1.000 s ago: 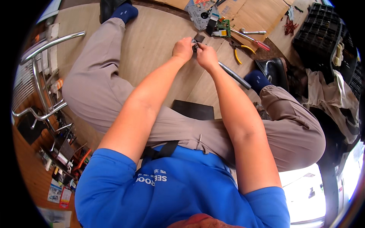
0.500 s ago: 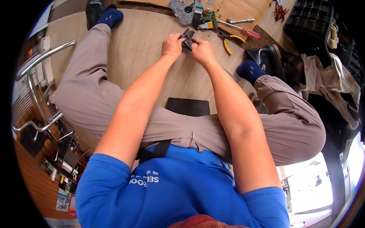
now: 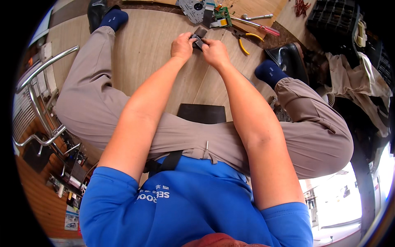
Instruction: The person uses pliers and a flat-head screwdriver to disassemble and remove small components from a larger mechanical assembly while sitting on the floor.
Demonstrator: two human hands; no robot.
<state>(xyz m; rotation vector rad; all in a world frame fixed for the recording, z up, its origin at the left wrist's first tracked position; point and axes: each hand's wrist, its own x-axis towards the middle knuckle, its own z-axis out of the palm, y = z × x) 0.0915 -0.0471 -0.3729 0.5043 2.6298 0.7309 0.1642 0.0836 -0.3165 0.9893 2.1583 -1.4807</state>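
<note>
Between both hands, above the floor, is a small dark grey part (image 3: 198, 42) with a brownish, rounded end pointing away from me. Its exact kind I cannot make out. My left hand (image 3: 182, 46) grips it from the left with bent fingers. From the right, my right hand (image 3: 215, 52) pinches it between thumb and fingers. Just beyond lie a silver metal plate assembly (image 3: 192, 9) and a green circuit board (image 3: 222, 17) with a flat cable. Yellow-handled pliers (image 3: 243, 44) rest to the right of my right hand.
A red-handled screwdriver (image 3: 269, 31) and a metal socket wrench (image 3: 257, 17) lie on cardboard (image 3: 276, 5) at the back. Copper-coloured scraps (image 3: 301, 7) sit farther right. A black flat piece (image 3: 201, 113) is between my legs, and a chrome-framed chair (image 3: 49, 55) stands left.
The whole view has shifted slightly. Both hands still hold the dark part, which has turned a little between the fingers, and the left fingers have shifted on it.
</note>
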